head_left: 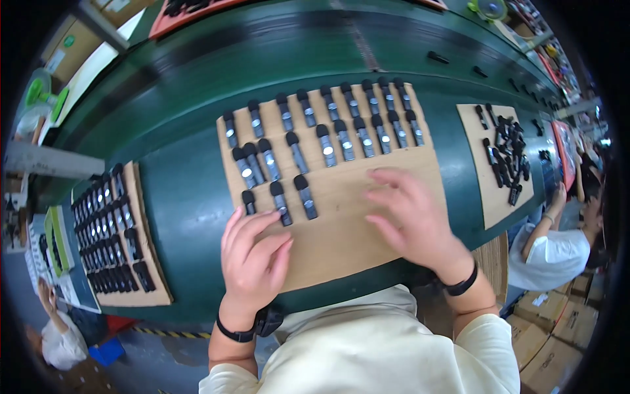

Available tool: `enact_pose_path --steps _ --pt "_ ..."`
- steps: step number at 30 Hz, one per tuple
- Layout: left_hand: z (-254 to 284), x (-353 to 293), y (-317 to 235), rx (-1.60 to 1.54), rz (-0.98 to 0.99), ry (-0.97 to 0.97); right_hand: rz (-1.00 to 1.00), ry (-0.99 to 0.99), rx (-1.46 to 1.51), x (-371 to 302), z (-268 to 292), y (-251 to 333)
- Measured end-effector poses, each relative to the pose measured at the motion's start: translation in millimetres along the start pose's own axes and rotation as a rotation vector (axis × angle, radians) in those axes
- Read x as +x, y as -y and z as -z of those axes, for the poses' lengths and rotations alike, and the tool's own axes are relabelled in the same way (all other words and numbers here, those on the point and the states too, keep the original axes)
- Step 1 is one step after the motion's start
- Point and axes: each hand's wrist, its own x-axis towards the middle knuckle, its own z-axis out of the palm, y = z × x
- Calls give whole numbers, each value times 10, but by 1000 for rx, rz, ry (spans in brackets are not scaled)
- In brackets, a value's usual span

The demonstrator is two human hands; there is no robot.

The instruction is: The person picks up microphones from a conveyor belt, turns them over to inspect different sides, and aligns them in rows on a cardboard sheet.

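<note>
Rows of small black-and-grey microphones with foam tops lie on a brown cardboard sheet (pixel 374 243) in front of me. My left hand (pixel 252 259) is over the sheet's left part, fingers apart. Its fingertips are beside a microphone (pixel 249 202) whose lower end they hide, and close to the foot of another microphone (pixel 279 202); whether they touch is unclear. A third microphone (pixel 305 197) lies just right of these. My right hand (pixel 413 220), slightly blurred, hovers above the bare right part of the cardboard with fingers spread and nothing in them.
On the green belt (pixel 187 210), a left cardboard sheet (pixel 147 243) carries dense microphone rows. A right cardboard sheet (pixel 469 131) holds a loose heap of microphones (pixel 508 148). Loose black pieces (pixel 438 58) lie farther back. A co-worker (pixel 551 256) sits at right, another person (pixel 62 338) at left.
</note>
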Motion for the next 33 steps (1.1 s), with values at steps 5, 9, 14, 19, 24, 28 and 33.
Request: enact_pose_path --steps 5,9,14,19,24,28,33 --pt "39 -14 12 -89 37 -22 -79 -82 -57 139 530 -807" --pt "60 -54 33 -74 39 -33 -202 -166 -108 360 623 -1852" --pt "167 -190 -16 10 104 -77 -205 -301 -353 979 420 -3045" --pt "280 -291 -88 67 183 -142 -359 -291 -529 1291 284 -3591" --pt "403 -371 -103 86 224 -197 -419 -205 -442 1171 584 -3839" --pt "386 -407 2 85 276 -207 -516 -131 -94 918 851 -3743" --pt "326 -395 96 9 534 -241 -467 -375 716 542 756 -2184"
